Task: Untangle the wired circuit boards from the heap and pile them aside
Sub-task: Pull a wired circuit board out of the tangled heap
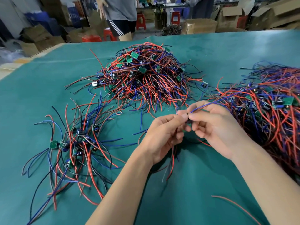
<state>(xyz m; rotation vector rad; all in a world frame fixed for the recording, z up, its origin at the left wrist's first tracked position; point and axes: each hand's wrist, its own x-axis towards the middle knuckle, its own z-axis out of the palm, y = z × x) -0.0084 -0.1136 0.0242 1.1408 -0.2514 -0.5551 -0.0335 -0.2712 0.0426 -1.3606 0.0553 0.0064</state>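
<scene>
Between my left hand [164, 135] and right hand [215, 125], both pinching one board's wires [204, 106]; heap [267, 111] right of them, sorted pile [73, 143] left; risk: blue lead snagged, dragging neighbours out.

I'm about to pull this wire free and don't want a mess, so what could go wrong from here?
1. The blue wire pinched by your right hand runs back into the heap on the right; a hard tug may drag neighbouring boards along.
2. Wires hanging below your left hand could snag the loose red wire on the green mat.
3. The sorted pile sprawls wide, so new pieces may tangle again.
</scene>
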